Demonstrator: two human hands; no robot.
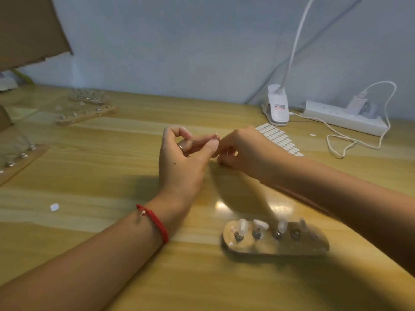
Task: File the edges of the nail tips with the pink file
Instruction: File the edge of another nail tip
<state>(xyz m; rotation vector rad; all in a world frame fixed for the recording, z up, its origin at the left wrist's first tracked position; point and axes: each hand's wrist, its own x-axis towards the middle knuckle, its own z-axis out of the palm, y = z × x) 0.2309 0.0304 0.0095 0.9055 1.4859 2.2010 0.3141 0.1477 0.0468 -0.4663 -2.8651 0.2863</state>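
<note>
Caught mid-filing, by the look of it, with most of the job judged undone: in the middle of the frame, one small clear nail tip [216,136] pinched between the thumb and curled fingers [179,131] of the left hand [183,160], lifted clear of the counter [89,221]; pressed right against it from the right, the right hand [246,149], fingers curled under and apparently closed round the pink file [248,194], seen only as a pale blurred strip slanting down toward lower centre, too smeared to confirm colour or exact grip. Lower centre-right, flat on the counter, a wooden holder [276,246] with a row of metal pegs: pale tips on about three of them, one peg further right seemingly bare, the far end too blurred to read. No telling from here which of those tips already have filed edges, so likely several left to do. Upper left, more wooden holders [87,114] with pegs, and another at the left edge [20,162], whatever sits on them too faint to count. Nothing like a bowl or box in sight, only these holders for carrying tips. Just beyond the right hand, a sheet of white oval tabs [280,140]; upper right, a clip lamp [277,106] and a power strip [343,120]; at left, a small white scrap [54,207] on the wood
</note>
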